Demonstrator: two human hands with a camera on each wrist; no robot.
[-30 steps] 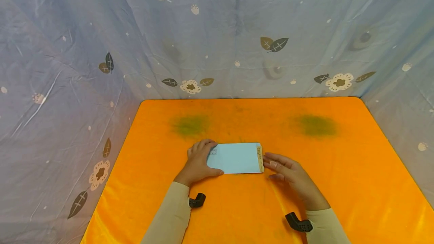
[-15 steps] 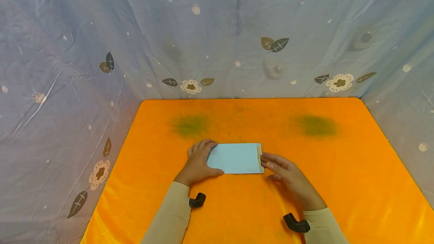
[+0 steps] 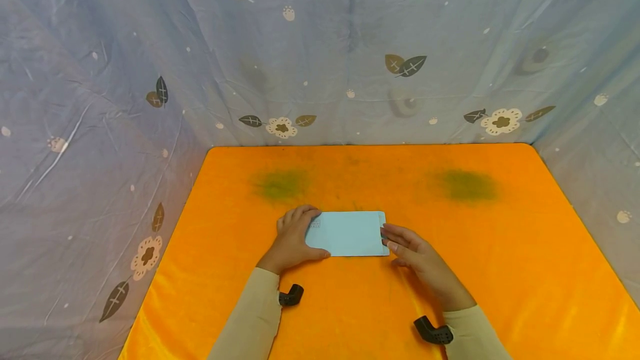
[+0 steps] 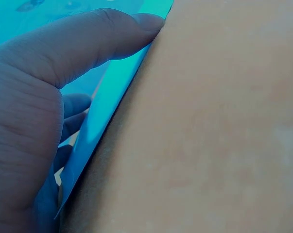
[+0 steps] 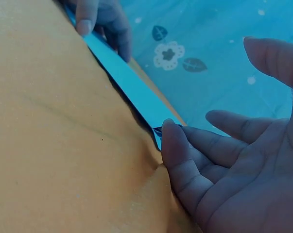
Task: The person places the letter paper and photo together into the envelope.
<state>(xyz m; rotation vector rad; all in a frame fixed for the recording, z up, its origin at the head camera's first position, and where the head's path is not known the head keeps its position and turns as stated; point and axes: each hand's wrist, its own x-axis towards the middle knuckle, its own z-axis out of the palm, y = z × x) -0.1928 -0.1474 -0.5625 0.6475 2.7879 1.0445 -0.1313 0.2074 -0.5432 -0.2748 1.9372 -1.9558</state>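
Observation:
A pale blue envelope lies flat on the orange cloth, its mouth facing right. My left hand holds its left end, thumb along the near edge and fingers at the far edge. In the left wrist view the thumb presses on the envelope's edge. At the mouth is my right hand, its fingertips reaching just inside the opening. The right wrist view shows that hand with fairly extended fingers at the envelope's end. Whatever lies inside the envelope is hidden.
An orange cloth covers the table, with two greenish patches towards the back. Grey-blue curtains printed with leaves and flowers stand round the back and both sides. A black wrist device sits by each sleeve.
My right fingers have moved left into the envelope's mouth. The yellowish paper that stuck out there has slid inside and out of sight. My left hand has stayed in place.

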